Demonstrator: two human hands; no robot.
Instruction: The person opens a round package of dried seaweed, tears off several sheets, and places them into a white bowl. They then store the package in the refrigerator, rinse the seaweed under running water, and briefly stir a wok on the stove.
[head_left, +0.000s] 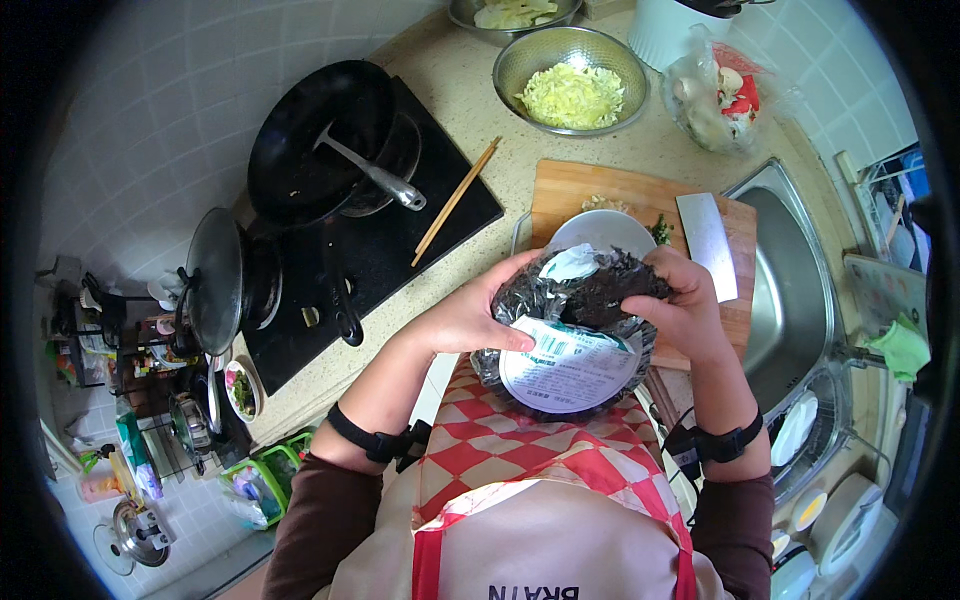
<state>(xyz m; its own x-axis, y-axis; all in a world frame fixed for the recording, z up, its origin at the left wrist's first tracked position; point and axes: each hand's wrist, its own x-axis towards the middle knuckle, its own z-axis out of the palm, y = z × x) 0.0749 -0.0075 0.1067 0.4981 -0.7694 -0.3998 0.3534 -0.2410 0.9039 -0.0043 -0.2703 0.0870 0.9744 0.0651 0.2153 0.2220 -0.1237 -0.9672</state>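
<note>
A round cake of dark dried seaweed (611, 289) in torn clear plastic is held before my apron, with a round printed label (570, 367) on its lower side. My left hand (484, 311) grips the wrapped left side, thumb over the label's edge. With thumb and fingers, my right hand (686, 307) pinches the exposed seaweed at the upper right. Just beyond the pack is a white bowl (604, 227), partly hidden, on a wooden cutting board (559, 184). Chopped pale bits (604, 202), chopped greens (661, 229) and a cleaver (709, 244) also lie on the board.
Left is a black cooktop (450, 221) with a wok (300, 142), a metal spatula (375, 171) and a lidded pot (217, 281). Chopsticks (457, 199) cross its edge. Shredded cabbage fills a steel colander (514, 56). A plastic bag (694, 112) sits behind the sink (795, 300).
</note>
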